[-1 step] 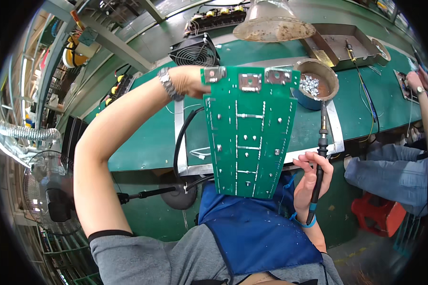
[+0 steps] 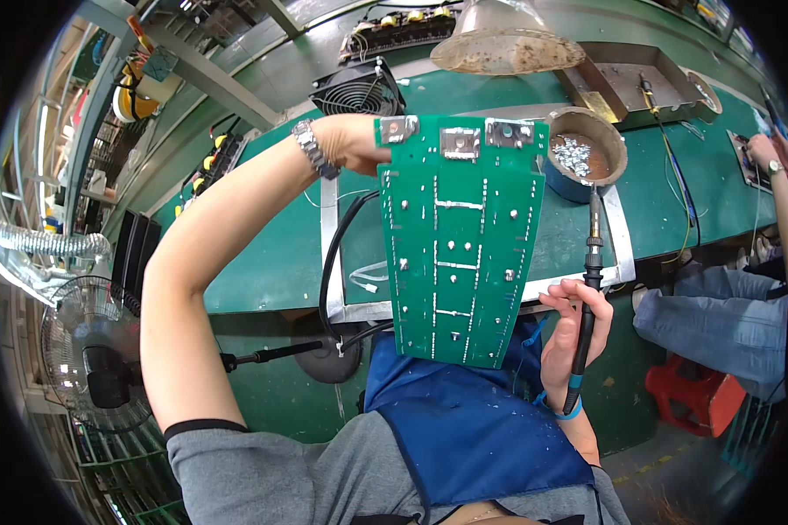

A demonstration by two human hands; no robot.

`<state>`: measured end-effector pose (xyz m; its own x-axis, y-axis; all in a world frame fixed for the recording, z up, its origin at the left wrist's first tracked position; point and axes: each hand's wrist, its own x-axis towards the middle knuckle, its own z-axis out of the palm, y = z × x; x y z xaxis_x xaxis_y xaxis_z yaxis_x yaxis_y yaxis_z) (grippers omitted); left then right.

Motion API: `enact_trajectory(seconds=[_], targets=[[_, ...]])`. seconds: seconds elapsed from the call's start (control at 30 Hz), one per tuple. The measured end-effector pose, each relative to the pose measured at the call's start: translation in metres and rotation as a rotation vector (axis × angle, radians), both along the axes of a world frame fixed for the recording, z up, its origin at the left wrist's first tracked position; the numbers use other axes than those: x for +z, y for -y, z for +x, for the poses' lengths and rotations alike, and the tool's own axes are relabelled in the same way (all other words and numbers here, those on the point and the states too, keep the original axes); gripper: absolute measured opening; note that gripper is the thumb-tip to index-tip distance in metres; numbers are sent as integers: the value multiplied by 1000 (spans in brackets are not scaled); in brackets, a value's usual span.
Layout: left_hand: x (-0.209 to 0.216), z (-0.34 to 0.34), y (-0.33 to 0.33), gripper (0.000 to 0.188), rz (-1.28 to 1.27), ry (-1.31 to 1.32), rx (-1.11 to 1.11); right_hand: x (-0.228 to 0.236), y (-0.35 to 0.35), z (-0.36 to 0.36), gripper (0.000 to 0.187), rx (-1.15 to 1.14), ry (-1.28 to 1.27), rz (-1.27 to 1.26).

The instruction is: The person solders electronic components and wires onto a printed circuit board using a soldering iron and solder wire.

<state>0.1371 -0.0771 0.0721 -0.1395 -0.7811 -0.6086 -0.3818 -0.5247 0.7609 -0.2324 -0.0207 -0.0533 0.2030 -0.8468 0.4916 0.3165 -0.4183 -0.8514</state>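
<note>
My left hand (image 2: 352, 144) grips a large green circuit board (image 2: 457, 236) at its far left corner; the fingers go out of sight behind it. The board is raised over my lap, its solder side facing me, with rows of shiny joints and several metal plates along the far edge. In my right hand (image 2: 573, 328) lies a soldering iron (image 2: 584, 337), fingers curled about its black handle. Its metal tip points away from me, close to the near rim of a round pot (image 2: 620, 162) that holds bits of silvery metal. Tip and board are apart.
A smoky extraction hood (image 2: 508, 51) hangs beyond the board. Behind it are a metal tray (image 2: 665, 87), a black cooling fan (image 2: 357, 92) and another board. A black hose (image 2: 328, 271) curves left of my board. A co-worker's hand (image 2: 762, 149) is at far right, a red stool (image 2: 692, 398) below.
The circuit board has tilted slightly and its far edge has risen a little in view. My left arm has shifted slightly to the right. The right hand and iron stay nearly still.
</note>
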Motion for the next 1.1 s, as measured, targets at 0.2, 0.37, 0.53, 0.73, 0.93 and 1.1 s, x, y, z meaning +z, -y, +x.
enact_trajectory(seconds=[0.2, 0.37, 0.53, 0.73, 0.93, 1.1], targets=[[-58, 33, -7, 39, 23, -311, 445, 7, 4, 13, 44, 66, -160, 3], [-52, 66, -51, 38, -144, 251, 457, 18, 14, 9, 28, 61, -312, -93], [-51, 58, -117, 23, -610, 758, 152, 29, 32, 1, 43, -146, -394, -168], [-70, 49, -142, 16, -821, 912, 193, 65, 70, -5, 26, -450, -847, -308], [-62, 37, -142, 15, -855, 384, 468, 111, 78, 19, 29, -462, -800, -261], [-69, 19, -140, 19, -924, 410, 504, 133, 76, 77, 29, -15, -747, -339]])
